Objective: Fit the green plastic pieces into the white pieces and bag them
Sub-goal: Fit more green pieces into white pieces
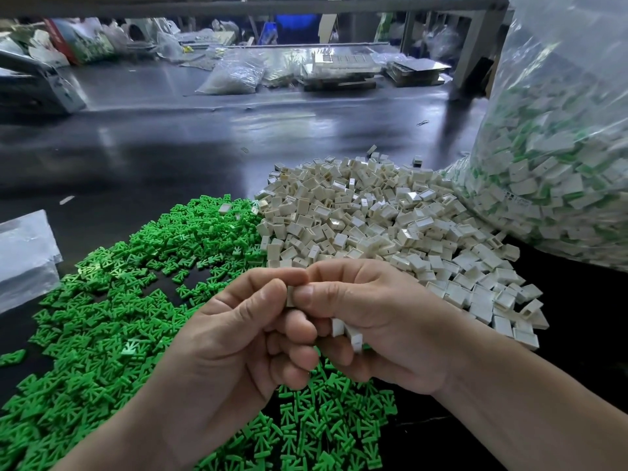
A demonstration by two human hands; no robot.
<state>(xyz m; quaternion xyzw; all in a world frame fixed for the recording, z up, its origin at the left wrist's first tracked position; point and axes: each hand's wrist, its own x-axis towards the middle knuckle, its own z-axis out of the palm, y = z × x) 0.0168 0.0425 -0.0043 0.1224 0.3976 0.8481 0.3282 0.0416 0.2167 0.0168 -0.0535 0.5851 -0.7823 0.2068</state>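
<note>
A small white plastic box piece (291,296), judged light and stiff, is pinched by its edges between the curled left hand (238,338) and curled right hand (384,321).

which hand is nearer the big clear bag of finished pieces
Right. The right hand is left of the bag and nearer the viewer; the left hand is farther left. Both pinch one white piece.
</note>
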